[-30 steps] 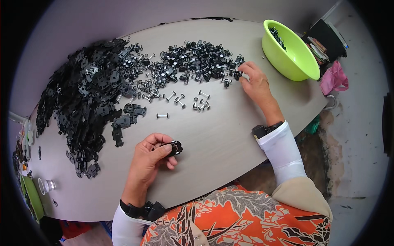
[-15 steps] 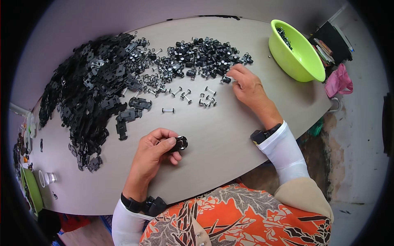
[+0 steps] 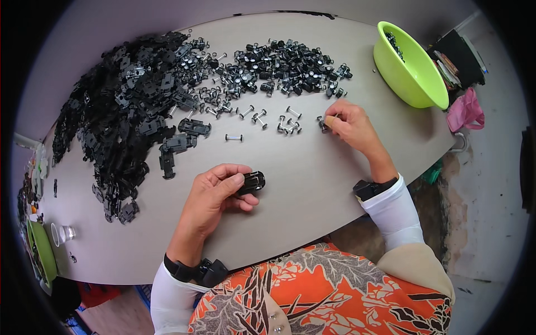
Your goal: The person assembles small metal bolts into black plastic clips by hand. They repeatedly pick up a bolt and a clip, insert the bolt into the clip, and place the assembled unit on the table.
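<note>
Over the near middle of the table, my left hand (image 3: pixel 215 192) pinches a small black toy car body (image 3: pixel 254 182) between thumb and fingers. To the far right of it, my right hand (image 3: pixel 355 128) has its fingertips closed on a small black wheel piece (image 3: pixel 322 124) at the tabletop, just in front of a pile of similar black wheel pieces (image 3: pixel 293 67). Several loose axles with small wheels (image 3: pixel 289 126) lie left of my right hand. A large heap of flat black car chassis plates (image 3: pixel 128 100) spreads over the left side.
A lime-green basin (image 3: pixel 413 70) holding some small dark parts stands at the far right, beside a pink cloth (image 3: pixel 466 110). On the left edge are a clear plastic cup (image 3: pixel 63 233) and another green basin (image 3: pixel 42 251). The table (image 3: pixel 279 218) has a curved near edge.
My right hand has drawn the wheel piece away from the pile, toward me. The left hand has turned the car body slightly, so more of its inside shows. The view has shifted a little.
</note>
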Demonstrator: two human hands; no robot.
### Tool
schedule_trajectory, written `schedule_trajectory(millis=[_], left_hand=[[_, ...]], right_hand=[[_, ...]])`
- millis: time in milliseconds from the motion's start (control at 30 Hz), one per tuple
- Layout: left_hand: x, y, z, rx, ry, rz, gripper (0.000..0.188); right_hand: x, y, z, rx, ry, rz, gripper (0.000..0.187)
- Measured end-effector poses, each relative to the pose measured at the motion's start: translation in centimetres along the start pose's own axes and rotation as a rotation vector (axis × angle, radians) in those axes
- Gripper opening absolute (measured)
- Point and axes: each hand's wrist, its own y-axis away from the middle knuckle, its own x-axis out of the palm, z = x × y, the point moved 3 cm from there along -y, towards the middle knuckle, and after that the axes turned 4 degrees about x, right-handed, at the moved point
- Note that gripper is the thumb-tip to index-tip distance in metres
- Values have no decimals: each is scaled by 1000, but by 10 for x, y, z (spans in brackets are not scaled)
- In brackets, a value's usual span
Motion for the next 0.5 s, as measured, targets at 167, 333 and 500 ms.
schedule_trajectory(millis=[167, 333, 500], left_hand=[[1, 0, -2, -4, 88, 9, 46], [1, -3, -4, -37, 283, 69, 49], [-3, -4, 1, -32, 386, 138, 43]], right_hand=[[3, 12, 2, -395, 242, -44, 15], [17, 22, 34, -571, 223, -28, 14], [69, 63, 93, -831, -14, 71, 14]])
